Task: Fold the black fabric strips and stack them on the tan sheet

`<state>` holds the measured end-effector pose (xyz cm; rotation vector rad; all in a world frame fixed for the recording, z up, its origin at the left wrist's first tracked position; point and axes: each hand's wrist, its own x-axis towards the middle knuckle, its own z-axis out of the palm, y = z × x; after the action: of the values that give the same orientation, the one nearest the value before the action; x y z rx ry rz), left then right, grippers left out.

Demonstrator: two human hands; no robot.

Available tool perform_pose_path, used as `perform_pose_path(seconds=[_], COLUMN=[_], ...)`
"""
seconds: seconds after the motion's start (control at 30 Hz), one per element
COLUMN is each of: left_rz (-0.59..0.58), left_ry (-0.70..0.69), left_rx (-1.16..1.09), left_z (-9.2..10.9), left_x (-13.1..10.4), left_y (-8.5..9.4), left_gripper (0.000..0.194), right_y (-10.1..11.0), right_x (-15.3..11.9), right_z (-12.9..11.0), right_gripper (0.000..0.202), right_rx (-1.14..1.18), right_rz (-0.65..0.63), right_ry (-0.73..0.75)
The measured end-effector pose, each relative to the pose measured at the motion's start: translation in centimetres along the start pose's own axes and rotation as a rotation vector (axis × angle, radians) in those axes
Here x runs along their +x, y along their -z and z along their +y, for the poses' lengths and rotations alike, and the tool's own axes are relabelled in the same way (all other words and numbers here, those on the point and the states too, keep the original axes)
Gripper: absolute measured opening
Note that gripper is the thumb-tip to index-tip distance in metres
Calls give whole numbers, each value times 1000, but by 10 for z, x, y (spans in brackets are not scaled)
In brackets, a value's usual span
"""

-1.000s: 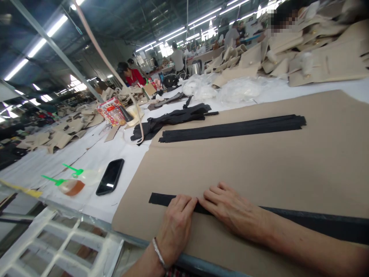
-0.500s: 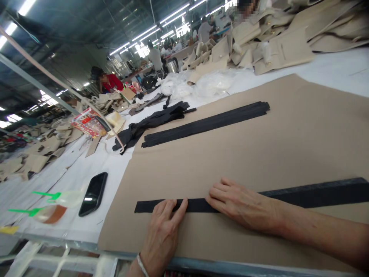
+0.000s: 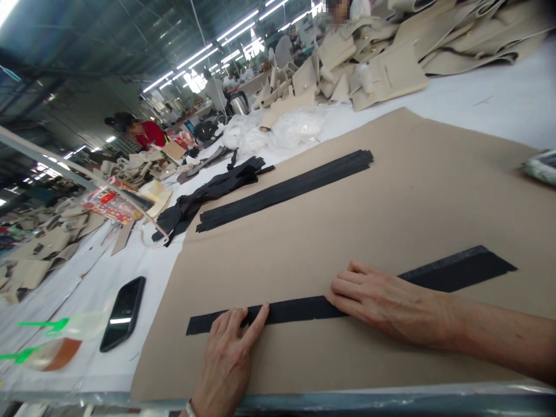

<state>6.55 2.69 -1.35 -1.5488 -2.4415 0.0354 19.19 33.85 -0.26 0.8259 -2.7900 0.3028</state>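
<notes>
A long black strip [image 3: 295, 310] lies on a large tan sheet [image 3: 304, 243] near the table's front edge. My left hand [image 3: 230, 347] rests on its left part, thumb and fingers apart, fingertips pressing it flat. Farther right, my right hand [image 3: 386, 301] has its fingers together on the strip's fold, gripping or pressing it. Beyond that hand the strip is wider, with a greyish upper edge, and angles up to the right. A stack of black strips [image 3: 286, 188] lies farther back on the sheet.
Left of the sheet are a black phone [image 3: 123, 314] and two green-tipped bottles [image 3: 61, 353]. Crumpled black material [image 3: 208, 194], clear plastic [image 3: 299, 124] and tan pieces [image 3: 386, 75] lie behind. A thin pole [image 3: 130, 200] slants at left. A person in red [image 3: 150, 133] is in the background.
The view has shifted right. My right hand has slid right along the strip, away from my left hand. The strip's right end now shows, and an object has appeared at the right edge.
</notes>
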Motion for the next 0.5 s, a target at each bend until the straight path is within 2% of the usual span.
perform_pose_path(seconds=[0.13,0.23,0.3,0.4,0.5], left_rz=[42,118,179,228,154], left_ry=[25,86,70,-45,-60], left_rx=[-2,-49,-134,-286,-366], left_z=[-1,15,39,84,120], left_x=[2,17,37,70,90], left_y=[4,15,22,26,16], left_gripper=[71,64,61,60,55], right_y=[3,5,4,3,3], right_x=[-15,-20,-19,-18,-19], right_z=[3,4,3,2,0], right_gripper=[25,26,25,21,19], right_rx=[-6,-52,-87,-110,-105], right_rz=[24,36,32,27,20], right_ry=[-4,-1,0,-2,-6])
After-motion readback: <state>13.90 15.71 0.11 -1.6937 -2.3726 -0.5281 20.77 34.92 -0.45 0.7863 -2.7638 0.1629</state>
